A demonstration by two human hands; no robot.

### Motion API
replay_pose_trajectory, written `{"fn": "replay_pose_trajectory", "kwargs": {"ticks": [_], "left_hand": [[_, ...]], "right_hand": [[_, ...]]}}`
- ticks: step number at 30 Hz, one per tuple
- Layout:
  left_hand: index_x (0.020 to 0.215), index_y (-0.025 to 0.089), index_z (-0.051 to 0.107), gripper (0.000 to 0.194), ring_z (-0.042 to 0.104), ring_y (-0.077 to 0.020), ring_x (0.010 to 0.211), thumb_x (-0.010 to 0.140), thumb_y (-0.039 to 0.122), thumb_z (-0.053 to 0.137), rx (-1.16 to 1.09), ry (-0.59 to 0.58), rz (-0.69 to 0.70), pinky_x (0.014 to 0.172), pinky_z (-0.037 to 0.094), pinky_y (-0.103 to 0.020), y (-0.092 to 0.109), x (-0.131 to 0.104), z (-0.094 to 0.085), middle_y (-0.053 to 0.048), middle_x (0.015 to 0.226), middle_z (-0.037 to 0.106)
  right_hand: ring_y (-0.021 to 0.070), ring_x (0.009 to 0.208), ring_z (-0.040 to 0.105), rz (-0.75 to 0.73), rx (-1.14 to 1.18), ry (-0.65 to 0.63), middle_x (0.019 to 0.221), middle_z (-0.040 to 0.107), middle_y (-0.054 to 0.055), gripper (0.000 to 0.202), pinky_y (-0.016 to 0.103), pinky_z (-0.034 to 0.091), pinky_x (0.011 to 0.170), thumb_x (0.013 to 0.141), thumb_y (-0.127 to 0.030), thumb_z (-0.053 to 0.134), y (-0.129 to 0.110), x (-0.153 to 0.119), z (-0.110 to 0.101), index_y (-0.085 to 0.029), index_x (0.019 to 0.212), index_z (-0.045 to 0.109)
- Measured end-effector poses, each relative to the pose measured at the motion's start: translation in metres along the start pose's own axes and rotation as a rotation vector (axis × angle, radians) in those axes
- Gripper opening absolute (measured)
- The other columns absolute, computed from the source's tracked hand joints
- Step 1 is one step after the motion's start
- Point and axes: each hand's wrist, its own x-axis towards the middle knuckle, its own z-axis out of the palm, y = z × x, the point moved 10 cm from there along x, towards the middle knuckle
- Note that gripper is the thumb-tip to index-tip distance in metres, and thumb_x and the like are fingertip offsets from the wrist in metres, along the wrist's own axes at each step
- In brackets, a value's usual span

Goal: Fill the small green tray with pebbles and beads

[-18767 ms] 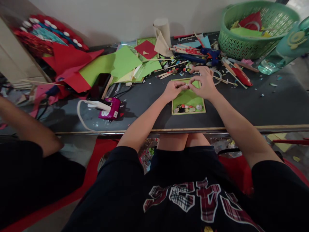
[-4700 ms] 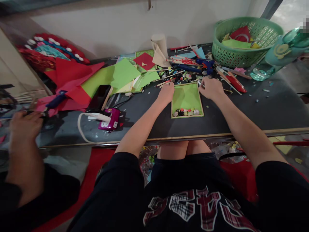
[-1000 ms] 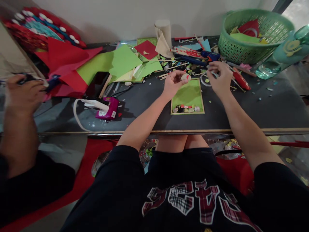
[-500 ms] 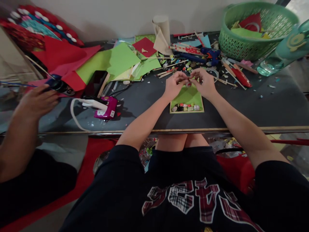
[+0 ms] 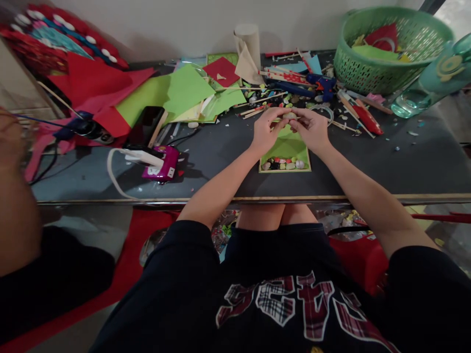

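Above the far end of a green panel point(image 5: 282, 147), my left hand point(image 5: 267, 128) and my right hand point(image 5: 311, 128) come together at their fingertips. Pinched between them is a small pale pebble point(image 5: 290, 116), partly hidden by the fingers. The panel has a light rim and lies flat on the dark table. Along its near edge runs a row of coloured pebbles point(image 5: 283, 163), some white, black, yellow and red. Behind my hands lie more loose pebbles point(image 5: 257, 95) and thin sticks.
At the back right stand a green basket point(image 5: 390, 73) and a water bottle point(image 5: 430, 78). A blue glue gun point(image 5: 324, 84) lies among scraps. Left are coloured paper sheets point(image 5: 187, 93), a phone point(image 5: 147, 125) and a purple power strip point(image 5: 162, 164). A co-worker's arm point(image 5: 18, 206) is at the far left.
The pebble between my fingertips has been turned and raised slightly, now showing a pale side. The co-worker's hand has drawn back leftward from the black-and-blue object on the table.
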Motion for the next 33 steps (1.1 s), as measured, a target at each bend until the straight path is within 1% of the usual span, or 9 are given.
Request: {"fn": "replay_pose_trajectory", "kwargs": {"ticks": [4,7,10,13,15,22,28,31,33], "left_hand": [[0.119,0.028,0.066,0.051,0.073,-0.0203,0.105,0.095,0.070,0.050,-0.043,0.013,-0.066,0.088,0.061,-0.034,-0.013,0.000,-0.001,-0.007,0.116,0.074],[0.114,0.026,0.067,0.053,0.074,-0.0202,0.101,0.091,0.072,0.055,-0.044,0.030,-0.117,0.090,0.060,-0.036,-0.019,-0.002,-0.001,-0.006,0.109,0.075],[0.113,0.028,0.069,0.048,0.072,-0.0225,0.108,0.093,0.070,0.054,0.027,0.064,-0.103,0.094,0.059,-0.038,-0.010,-0.003,-0.007,-0.007,0.113,0.075],[0.110,0.031,0.072,0.041,0.068,-0.0245,0.118,0.096,0.065,0.052,0.154,0.079,-0.012,0.104,0.055,-0.043,0.008,-0.001,-0.013,-0.007,0.117,0.074],[0.107,0.031,0.072,0.040,0.067,-0.0253,0.119,0.097,0.063,0.050,0.224,0.078,0.047,0.109,0.053,-0.046,0.015,0.000,-0.015,-0.006,0.114,0.074],[0.100,0.029,0.069,0.044,0.065,-0.0266,0.116,0.099,0.064,0.043,0.304,0.040,0.091,0.110,0.049,-0.049,0.012,-0.001,-0.008,-0.010,0.111,0.071],[0.112,0.028,0.067,0.048,0.062,-0.0270,0.123,0.102,0.062,0.034,0.287,-0.007,0.133,0.113,0.046,-0.049,0.022,0.001,-0.005,-0.011,0.122,0.069],[0.119,0.029,0.068,0.045,0.061,-0.0261,0.122,0.104,0.056,0.036,0.302,-0.041,0.228,0.108,0.048,-0.046,0.033,0.001,-0.002,-0.011,0.128,0.066],[0.117,0.030,0.070,0.045,0.059,-0.0266,0.119,0.103,0.057,0.037,0.321,-0.041,0.259,0.102,0.051,-0.044,0.036,0.001,-0.003,-0.012,0.128,0.064]], "right_hand": [[0.0235,0.093,0.073,-0.052,0.034,-0.044,0.114,0.073,0.006,0.071,0.044,0.064,0.087,0.077,-0.074,0.074,0.000,0.000,0.005,-0.028,0.132,0.066],[0.0240,0.100,0.071,-0.084,-0.016,-0.031,0.120,0.068,0.006,0.068,0.045,0.062,0.092,0.080,-0.074,0.071,-0.003,0.000,0.005,-0.029,0.131,0.067],[0.0232,0.094,0.071,-0.081,-0.062,0.000,0.117,0.067,0.006,0.066,0.044,0.063,0.086,0.082,-0.078,0.065,-0.008,0.000,0.002,-0.031,0.128,0.069],[0.0211,0.082,0.070,-0.069,-0.125,0.014,0.113,0.069,0.007,0.065,0.041,0.063,0.076,0.082,-0.078,0.064,-0.016,-0.002,-0.001,-0.031,0.126,0.071],[0.0210,0.078,0.070,-0.089,-0.204,0.019,0.109,0.071,0.007,0.063,0.041,0.063,0.076,0.082,-0.078,0.064,-0.023,-0.003,-0.003,-0.030,0.122,0.073],[0.0241,0.086,0.070,-0.117,-0.345,-0.001,0.110,0.073,0.008,0.062,0.041,0.062,0.080,0.084,-0.079,0.060,-0.029,-0.005,-0.003,-0.031,0.121,0.074],[0.0241,0.088,0.069,-0.093,-0.265,-0.028,0.112,0.070,0.011,0.072,0.037,0.061,0.074,0.082,-0.084,0.055,-0.022,-0.005,0.001,-0.028,0.124,0.070],[0.0212,0.079,0.069,-0.025,-0.132,-0.096,0.099,0.069,0.008,0.074,0.034,0.060,0.064,0.083,-0.087,0.051,-0.014,-0.004,0.008,-0.026,0.121,0.069],[0.0190,0.070,0.067,0.035,-0.033,-0.146,0.088,0.067,0.005,0.071,0.032,0.058,0.056,0.082,-0.087,0.052,-0.009,-0.004,0.014,-0.026,0.116,0.070]]}}
